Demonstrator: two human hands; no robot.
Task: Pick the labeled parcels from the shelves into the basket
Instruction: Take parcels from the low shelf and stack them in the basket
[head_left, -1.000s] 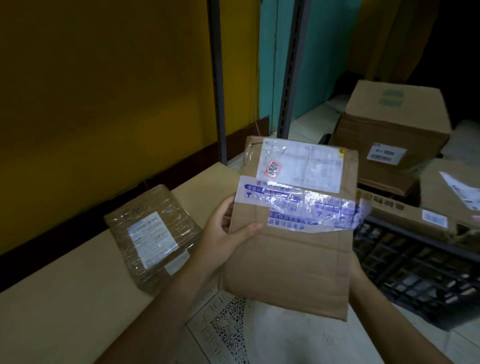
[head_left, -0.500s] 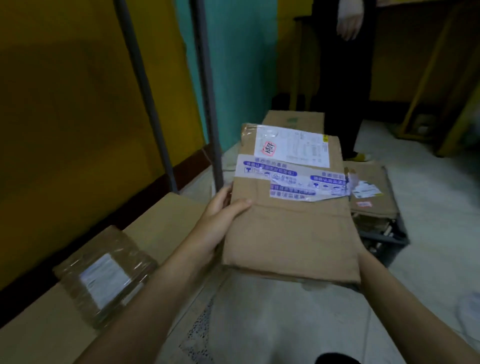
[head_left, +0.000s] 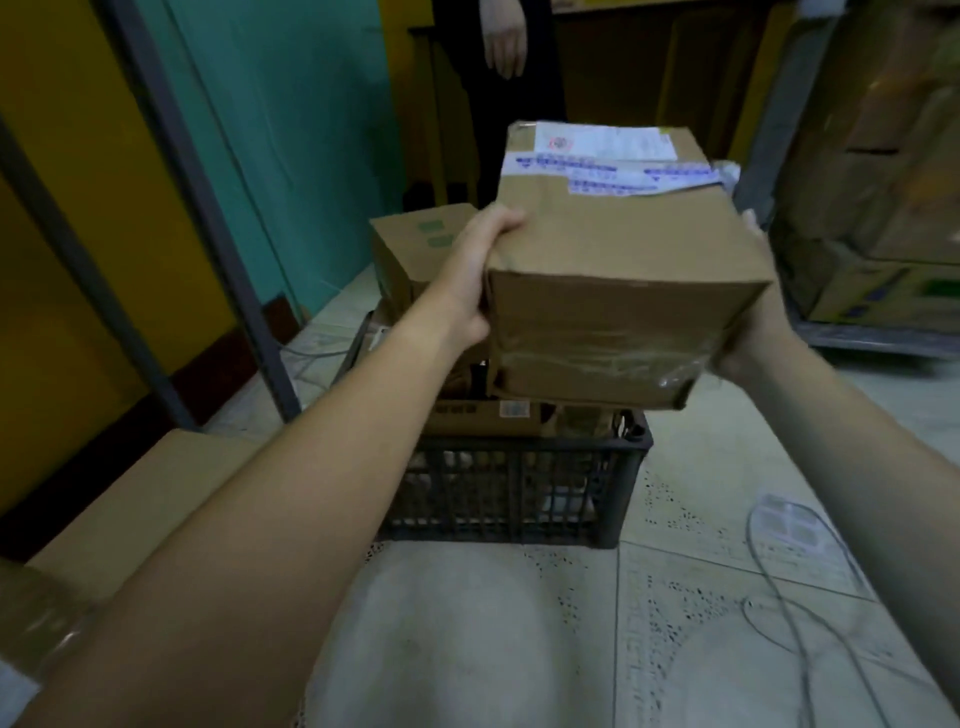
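I hold a brown cardboard parcel (head_left: 618, 249) with a white label and blue printed tape on its far top. My left hand (head_left: 470, 270) grips its left side and my right hand (head_left: 753, 317) grips its right side. The parcel hangs just above the black slatted plastic basket (head_left: 514, 488) on the floor. Inside the basket lie other cardboard parcels, one flat box (head_left: 483, 415) with a barcode sticker showing under the held parcel. Most of the basket's inside is hidden by the parcel.
A brown box (head_left: 415, 249) with green marks sits past the basket. The shelf's grey posts (head_left: 208, 208) stand at left over a low shelf board (head_left: 130, 499). A person (head_left: 504, 47) stands behind. Stacked cartons (head_left: 883, 208) fill the right. A cable (head_left: 795, 597) lies on the tiled floor.
I have turned from the shelf toward the basket. The parcel has moved forward, away from me, and is now over the basket, held in both hands.
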